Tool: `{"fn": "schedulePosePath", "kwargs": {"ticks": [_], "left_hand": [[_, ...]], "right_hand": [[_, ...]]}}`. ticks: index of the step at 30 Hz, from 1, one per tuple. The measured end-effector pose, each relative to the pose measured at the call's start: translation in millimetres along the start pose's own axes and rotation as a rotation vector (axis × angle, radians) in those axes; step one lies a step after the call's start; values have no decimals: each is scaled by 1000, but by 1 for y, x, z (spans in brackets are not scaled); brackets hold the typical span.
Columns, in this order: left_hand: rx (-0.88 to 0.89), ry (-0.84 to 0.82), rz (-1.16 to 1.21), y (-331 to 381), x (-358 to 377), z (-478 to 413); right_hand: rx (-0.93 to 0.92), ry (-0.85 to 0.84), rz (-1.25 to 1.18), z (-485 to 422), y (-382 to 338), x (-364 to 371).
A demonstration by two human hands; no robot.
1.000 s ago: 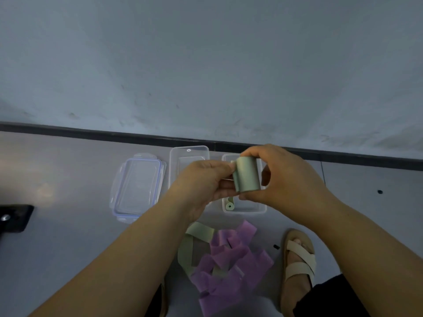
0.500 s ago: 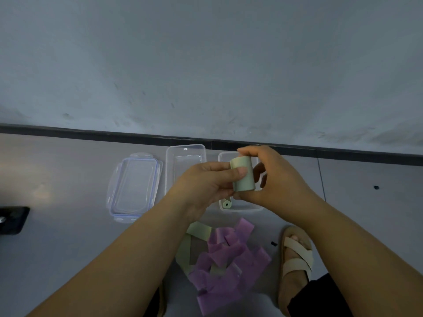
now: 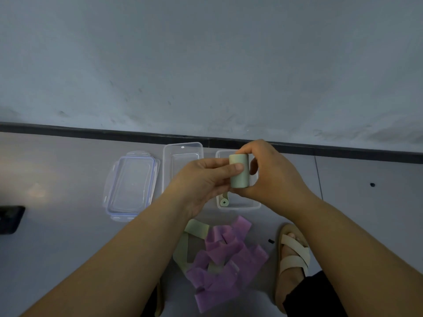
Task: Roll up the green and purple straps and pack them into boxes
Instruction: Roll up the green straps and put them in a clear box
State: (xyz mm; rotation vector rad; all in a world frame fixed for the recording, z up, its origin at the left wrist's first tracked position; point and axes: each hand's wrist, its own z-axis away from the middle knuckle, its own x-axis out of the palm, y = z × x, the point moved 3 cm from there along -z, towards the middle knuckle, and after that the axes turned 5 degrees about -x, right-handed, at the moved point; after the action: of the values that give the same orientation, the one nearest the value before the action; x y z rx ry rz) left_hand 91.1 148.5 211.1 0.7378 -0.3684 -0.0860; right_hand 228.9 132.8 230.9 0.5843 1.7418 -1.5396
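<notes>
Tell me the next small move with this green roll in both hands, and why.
Probably lower the green roll into the right box. It looks fully wound, with no tail hanging. The left hand and right hand pinch it just over that box in this view, where a rolled green strap lies. Loose straps wait on the floor.

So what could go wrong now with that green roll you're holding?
The green roll is pinched only by the left hand and right hand; if either slips, it may unwind. It is in the air, not yet in the right-hand box, so it could drop beside it. The purple straps lie tangled by the sandal and might get stepped on.
</notes>
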Motion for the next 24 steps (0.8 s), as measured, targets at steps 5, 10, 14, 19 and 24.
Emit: {"fn": "schedulePosePath", "kwargs": {"ticks": [5,10,14,19,24], "left_hand": [[33,55,-97,0,-1,-3],[73,105,-243,-3,-5,-6],[203,148,-464,-1,-2,-6],[279,155,-648,3,0,-6],[282,172,-816,-1,-3,-15]], "right_hand": [[32,-17,-24,-2,2,5],[131,-207,-277,-2,10,4],[171,-200,-339,-4,16,-4],[254,-257,-470,-9,23,-5],[261,-312,-456,-18,28,6]]}}
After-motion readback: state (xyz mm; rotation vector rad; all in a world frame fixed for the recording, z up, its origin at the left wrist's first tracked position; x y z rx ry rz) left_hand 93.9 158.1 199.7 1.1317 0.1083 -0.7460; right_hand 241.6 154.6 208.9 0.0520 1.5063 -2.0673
